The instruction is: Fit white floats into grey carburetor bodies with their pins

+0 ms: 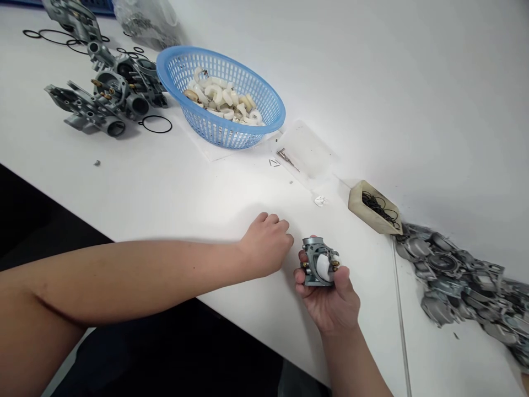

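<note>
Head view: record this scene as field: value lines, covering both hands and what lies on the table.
Left hand: curled above the table; whether it holds anything is hidden
Right hand: holds a metal part with a white piece in it
Blue basket: contains white pieces
Pale tub: contains black rings
Beyond the tub: pile of metal pieces
Left of basket: metal housings

The right hand (333, 306), bottom right of middle, holds a gray metal part (317, 264). The left hand (266, 245) is curled near the middle. A blue basket (225, 132) is up top.
</note>
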Demonstrator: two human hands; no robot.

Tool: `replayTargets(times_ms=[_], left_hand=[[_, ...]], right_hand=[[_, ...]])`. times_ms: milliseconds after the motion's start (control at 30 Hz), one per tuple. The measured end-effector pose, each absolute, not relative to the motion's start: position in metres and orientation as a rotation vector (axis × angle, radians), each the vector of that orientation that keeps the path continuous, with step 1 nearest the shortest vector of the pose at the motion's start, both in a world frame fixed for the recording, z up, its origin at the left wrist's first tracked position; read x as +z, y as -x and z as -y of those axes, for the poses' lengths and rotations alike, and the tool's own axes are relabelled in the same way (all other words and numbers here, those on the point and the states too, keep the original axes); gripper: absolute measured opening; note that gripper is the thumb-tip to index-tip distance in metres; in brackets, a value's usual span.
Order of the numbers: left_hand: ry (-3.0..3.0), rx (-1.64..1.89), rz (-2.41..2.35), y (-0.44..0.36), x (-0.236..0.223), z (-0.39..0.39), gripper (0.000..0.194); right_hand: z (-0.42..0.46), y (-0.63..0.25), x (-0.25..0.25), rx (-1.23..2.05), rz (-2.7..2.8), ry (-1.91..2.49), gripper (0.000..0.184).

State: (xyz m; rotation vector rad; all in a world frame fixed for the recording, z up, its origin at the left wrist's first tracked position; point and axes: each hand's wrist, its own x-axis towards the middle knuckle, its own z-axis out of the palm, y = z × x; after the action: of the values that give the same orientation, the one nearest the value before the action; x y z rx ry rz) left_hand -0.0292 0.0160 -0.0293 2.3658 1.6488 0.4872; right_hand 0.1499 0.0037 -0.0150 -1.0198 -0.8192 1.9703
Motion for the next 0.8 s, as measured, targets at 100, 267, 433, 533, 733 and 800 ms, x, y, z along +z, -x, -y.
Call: replayTargets(times_ms=[100, 267, 433, 533, 733, 800], left_hand=[[-2.366, 0.513, -1.659, 0.0288, -0.0304, -0.0165, 0.013], [-2.314, 0.673, -1.748, 0.0267, -0.0301, -0.0160, 0.015], [-2.270, 0.720, -1.733, 0.0259, -0.0287, -0.0158, 0.012], [-2.201, 0.805, -1.726, 0.0266, -0.0262, -0.0151, 0.016], [-2.148, 0.906, -1.703, 0.0279, -0.0247, -0.0149, 0.021], [-2.149, 0.890, -1.699, 0.0276, -0.0254, -0.0156, 0.021]], right_hand=[[-0.0028, -0.1502, -0.0140, 1.974, 0.827, 1.010, 0.054], [-0.0011, -0.1498, -0.0082, 2.000, 0.769, 1.010, 0.058], [-0.0034, -0.1517, -0.0064, 2.013, 0.805, 1.028, 0.062], [-0.0051, -0.1527, -0.0091, 1.980, 0.837, 1.012, 0.063], [-0.0045, -0.1519, -0.0118, 1.950, 0.855, 0.993, 0.066], [-0.0040, -0.1514, -0.0122, 1.952, 0.847, 0.993, 0.064]])
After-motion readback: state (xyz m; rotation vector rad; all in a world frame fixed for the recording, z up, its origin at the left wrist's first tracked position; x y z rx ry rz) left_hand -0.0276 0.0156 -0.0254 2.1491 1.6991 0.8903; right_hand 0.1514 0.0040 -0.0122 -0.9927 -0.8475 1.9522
